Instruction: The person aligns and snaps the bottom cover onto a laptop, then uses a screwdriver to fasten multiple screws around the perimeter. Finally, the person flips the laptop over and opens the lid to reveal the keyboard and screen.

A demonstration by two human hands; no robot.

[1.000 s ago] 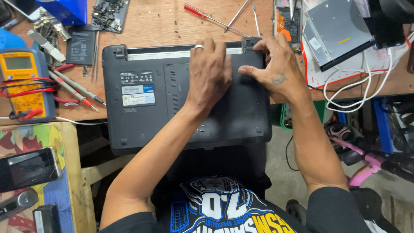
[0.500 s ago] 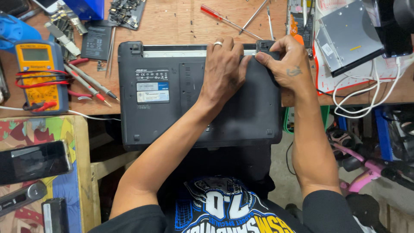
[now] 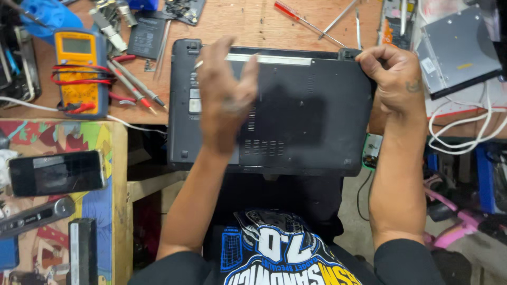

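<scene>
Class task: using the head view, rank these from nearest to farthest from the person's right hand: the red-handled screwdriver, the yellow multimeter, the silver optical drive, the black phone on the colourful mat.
Measured from the right hand:
1. Silver optical drive, just beyond the hand, towards the right edge.
2. Red-handled screwdriver, top centre on the wooden bench.
3. Yellow multimeter, far left on the bench.
4. Black phone, lower left, on the colourful mat.

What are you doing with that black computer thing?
A person has a black laptop lying upside down on a wooden workbench. The right hand grips the laptop's far right corner. The left hand is lifted above the laptop with fingers spread, blurred and holding nothing. A yellow meter with red leads and a red screwdriver lie nearby, and a silver disc drive sits to the right.
</scene>
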